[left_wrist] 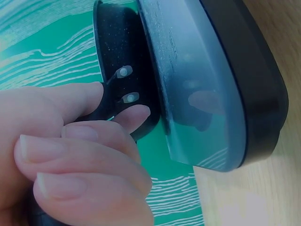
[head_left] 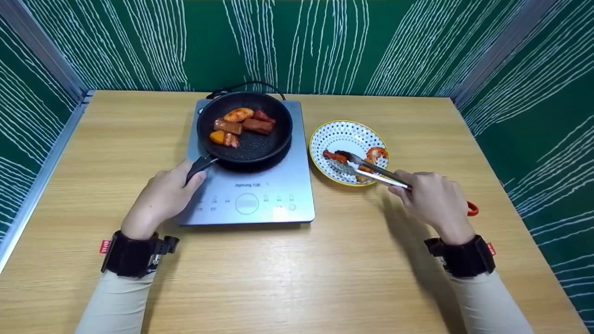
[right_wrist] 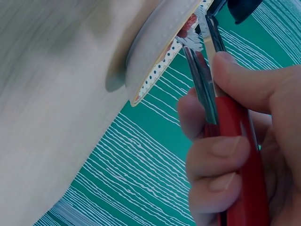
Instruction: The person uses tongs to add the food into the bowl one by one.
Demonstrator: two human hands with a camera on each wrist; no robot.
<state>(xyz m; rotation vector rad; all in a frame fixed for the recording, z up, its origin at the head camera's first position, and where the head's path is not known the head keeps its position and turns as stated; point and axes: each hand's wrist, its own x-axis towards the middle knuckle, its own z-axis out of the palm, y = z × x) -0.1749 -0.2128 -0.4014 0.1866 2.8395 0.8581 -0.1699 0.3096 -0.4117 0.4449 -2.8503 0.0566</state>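
My left hand (head_left: 160, 195) grips the handle (head_left: 200, 166) of a black frying pan (head_left: 260, 150), its fingers wrapped round it in the left wrist view. Several food pieces lie in the pan: brown slabs (head_left: 258, 125), an orange browned piece (head_left: 238, 114) and smaller bits. In my right hand (head_left: 434, 197) are metal tongs (head_left: 376, 174) with red handles (right_wrist: 244, 160). Their tips reach into a dotted plate (head_left: 341, 131) beside a reddish-brown food piece (head_left: 334, 157); whether they pinch it, I cannot tell. An orange-red, ring-like piece (head_left: 377, 152) lies at the plate's right side.
Under the pan is a silver induction cooker (head_left: 283, 181) with a touch panel; its black cable (head_left: 260, 83) runs behind. The plate stands close to the cooker's right edge on the wooden table (head_left: 297, 273). Green panels with white lines (head_left: 320, 46) border the back and sides.
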